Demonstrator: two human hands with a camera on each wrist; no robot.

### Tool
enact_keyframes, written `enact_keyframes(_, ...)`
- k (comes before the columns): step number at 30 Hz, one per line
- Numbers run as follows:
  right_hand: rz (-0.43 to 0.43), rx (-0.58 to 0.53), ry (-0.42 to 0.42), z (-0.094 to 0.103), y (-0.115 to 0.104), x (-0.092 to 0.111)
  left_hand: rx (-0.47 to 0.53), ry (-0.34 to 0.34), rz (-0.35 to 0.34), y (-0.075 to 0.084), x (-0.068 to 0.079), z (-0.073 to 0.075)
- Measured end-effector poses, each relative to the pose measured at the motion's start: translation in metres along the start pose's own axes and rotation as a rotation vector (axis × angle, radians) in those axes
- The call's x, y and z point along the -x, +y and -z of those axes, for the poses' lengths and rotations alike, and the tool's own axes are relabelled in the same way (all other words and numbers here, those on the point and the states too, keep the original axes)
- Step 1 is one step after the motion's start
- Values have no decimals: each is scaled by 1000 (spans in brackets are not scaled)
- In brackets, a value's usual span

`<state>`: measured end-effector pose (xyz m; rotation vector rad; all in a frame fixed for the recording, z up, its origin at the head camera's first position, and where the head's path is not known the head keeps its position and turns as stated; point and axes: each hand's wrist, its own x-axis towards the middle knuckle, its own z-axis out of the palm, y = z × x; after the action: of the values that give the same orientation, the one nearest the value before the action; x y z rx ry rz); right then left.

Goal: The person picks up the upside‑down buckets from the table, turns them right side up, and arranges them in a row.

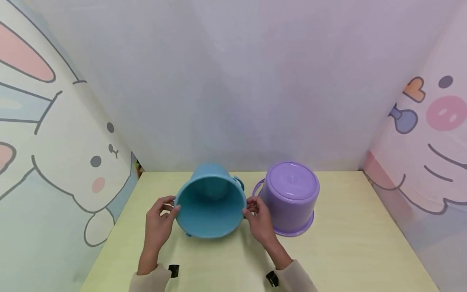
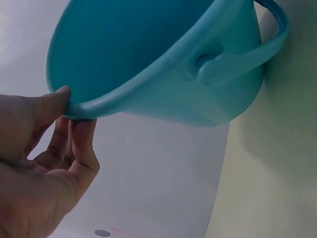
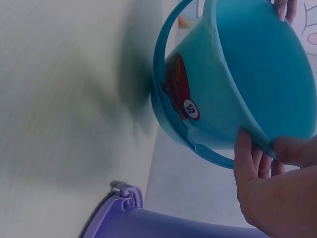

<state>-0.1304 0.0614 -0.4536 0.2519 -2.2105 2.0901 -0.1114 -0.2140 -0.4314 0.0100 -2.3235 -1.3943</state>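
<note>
A blue bucket (image 1: 209,219) is tilted with its mouth toward me, and its inside shows bare. My left hand (image 1: 159,221) pinches the rim on the left side, thumb inside and fingers outside. On the opposite side my right hand (image 1: 260,219) pinches the rim the same way. The bucket's handle (image 3: 159,54) hangs at its side, near a red label (image 3: 181,89) on the wall. Just right of my right hand a purple bucket (image 1: 292,207) stands upside down on the table, its handle out to the left.
The pale yellow table (image 1: 357,243) runs back to a plain whitish wall (image 1: 233,81). Side panels with a cartoon rabbit (image 1: 73,162) and a cartoon pig (image 1: 423,154) bound it left and right. Small black pieces sit by both cuffs.
</note>
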Motion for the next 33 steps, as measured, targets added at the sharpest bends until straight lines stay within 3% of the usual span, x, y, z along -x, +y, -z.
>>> enact_keyframes(2, 23, 14, 10, 0, -3, -1, 6, 1, 23, 12, 1, 1)
enact_keyframes(7, 48, 32, 6, 1, -8, -2, 36, 5, 73, 16, -1, 2)
enact_keyframes(17, 53, 15, -78, 0, -12, 0, 124, 39, 169, -17, -7, -1)
enact_keyframes(25, 3, -37, -9, 1, -18, -6, 203, 26, 247, -14, -8, -1)
enact_keyframes(33, -36, -85, -72, 2, -24, -8, 316, 13, 322, -12, -9, -2)
